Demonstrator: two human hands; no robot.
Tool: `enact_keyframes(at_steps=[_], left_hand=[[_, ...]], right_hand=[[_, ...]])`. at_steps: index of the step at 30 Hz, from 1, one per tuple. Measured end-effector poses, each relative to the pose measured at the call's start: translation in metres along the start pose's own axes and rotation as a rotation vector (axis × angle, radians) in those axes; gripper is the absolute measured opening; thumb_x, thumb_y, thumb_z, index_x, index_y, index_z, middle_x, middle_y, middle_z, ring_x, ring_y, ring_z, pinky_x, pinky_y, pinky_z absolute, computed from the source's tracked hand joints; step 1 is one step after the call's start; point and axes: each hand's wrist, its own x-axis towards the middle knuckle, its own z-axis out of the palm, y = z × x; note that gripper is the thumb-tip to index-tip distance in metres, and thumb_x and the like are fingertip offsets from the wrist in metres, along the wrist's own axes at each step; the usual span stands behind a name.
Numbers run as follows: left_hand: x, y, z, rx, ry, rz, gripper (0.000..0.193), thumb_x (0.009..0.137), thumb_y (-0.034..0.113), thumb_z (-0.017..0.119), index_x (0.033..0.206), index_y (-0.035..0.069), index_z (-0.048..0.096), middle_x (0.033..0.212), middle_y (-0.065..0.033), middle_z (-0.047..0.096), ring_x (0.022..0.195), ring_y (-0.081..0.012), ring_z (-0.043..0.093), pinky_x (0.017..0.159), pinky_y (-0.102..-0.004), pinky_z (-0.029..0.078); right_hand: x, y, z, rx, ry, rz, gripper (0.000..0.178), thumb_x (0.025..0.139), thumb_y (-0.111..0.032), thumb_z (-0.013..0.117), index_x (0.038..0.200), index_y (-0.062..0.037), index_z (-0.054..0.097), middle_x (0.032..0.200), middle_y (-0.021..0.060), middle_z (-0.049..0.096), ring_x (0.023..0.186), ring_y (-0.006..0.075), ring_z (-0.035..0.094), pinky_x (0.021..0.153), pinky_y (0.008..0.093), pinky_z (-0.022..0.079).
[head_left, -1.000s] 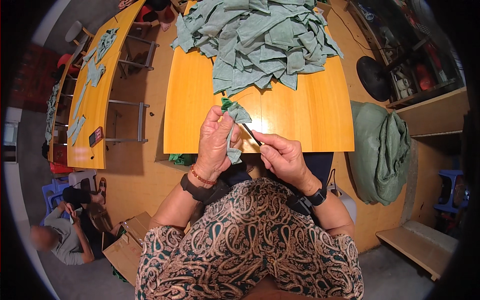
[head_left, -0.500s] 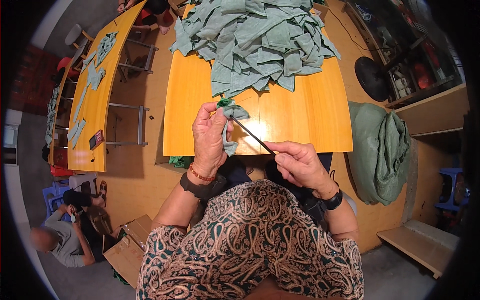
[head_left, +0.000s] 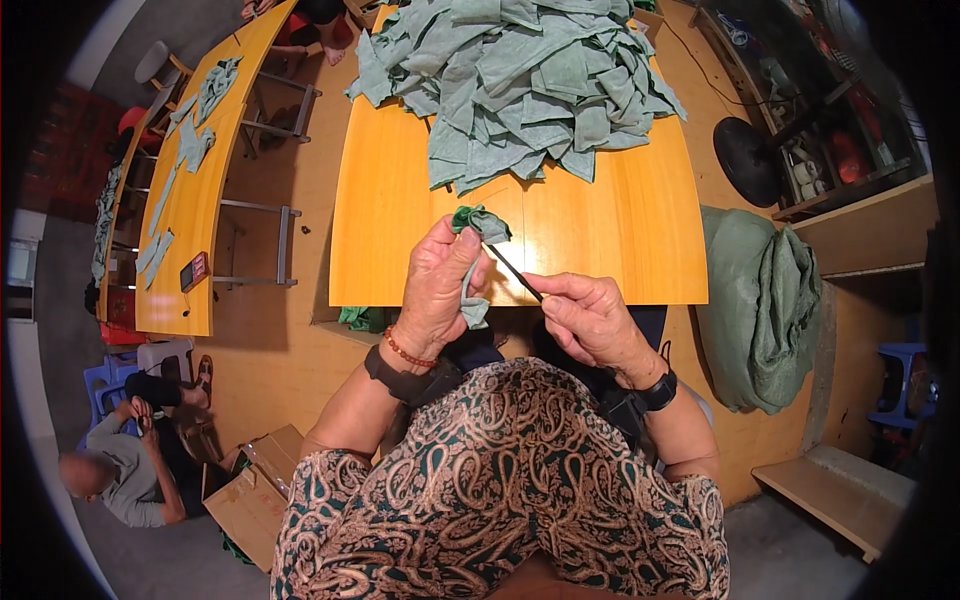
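Observation:
Above the near edge of the yellow table [head_left: 625, 230], my left hand [head_left: 438, 282] pinches a small green fabric piece [head_left: 490, 227], bunched at the top with a strip hanging below my fingers. My right hand [head_left: 588, 315] is closed around one end of a thin black stick [head_left: 518, 274]. The stick's other end runs up into the bunched fabric; its tip is hidden there. Farther back on the table lies a large heap of grey-green cloth pieces [head_left: 530, 90], apart from both hands.
A second yellow table [head_left: 172, 290] at the left carries cloth strips and a small dark red device [head_left: 193, 271]. A big green bag [head_left: 758, 310] stands right of my table. A seated person [head_left: 140, 470] and a cardboard box [head_left: 255, 500] are at lower left. Shelving stands at far right.
My left hand and the fabric have shifted slightly right and down, nearer my right hand. The stick is still in the fabric, and both hands keep their hold.

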Motion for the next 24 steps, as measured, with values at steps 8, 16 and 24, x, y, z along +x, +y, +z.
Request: enact_keyframes(at_steps=[8,16,24], left_hand=[[-0.006,0.007,0.008,0.002,0.002,-0.001,0.033,0.102,0.027,0.053,0.126,0.004,0.055,0.065,0.001,0.05,0.053,-0.0065,0.041,0.049,-0.0216,0.035],[0.001,0.016,-0.012,-0.091,-0.072,0.119,0.052,0.104,0.044,0.038,0.131,0.001,0.05,0.115,-0.0127,0.06,0.103,-0.0214,0.06,0.091,-0.0374,0.05],[0.003,0.021,-0.012,0.025,-0.087,0.062,0.029,0.099,0.027,0.058,0.118,0.004,0.055,0.1,-0.0108,0.061,0.068,-0.0088,0.056,0.061,-0.0213,0.048]], right_hand=[[0.023,0.003,0.022,-0.31,0.067,-0.267,0.03,0.097,-0.003,0.054,0.126,-0.0017,0.063,0.069,-0.0024,0.057,0.057,0.0034,0.05,0.053,0.0204,0.044],[0.02,0.011,0.015,-0.733,0.163,-0.566,0.038,0.09,0.001,0.06,0.128,-0.0016,0.061,0.073,0.0069,0.063,0.059,0.0135,0.059,0.057,0.0259,0.05],[0.002,-0.005,0.014,-0.901,0.12,-0.601,0.039,0.086,0.004,0.064,0.125,-0.002,0.063,0.083,0.013,0.069,0.066,0.0187,0.065,0.063,0.027,0.052]])
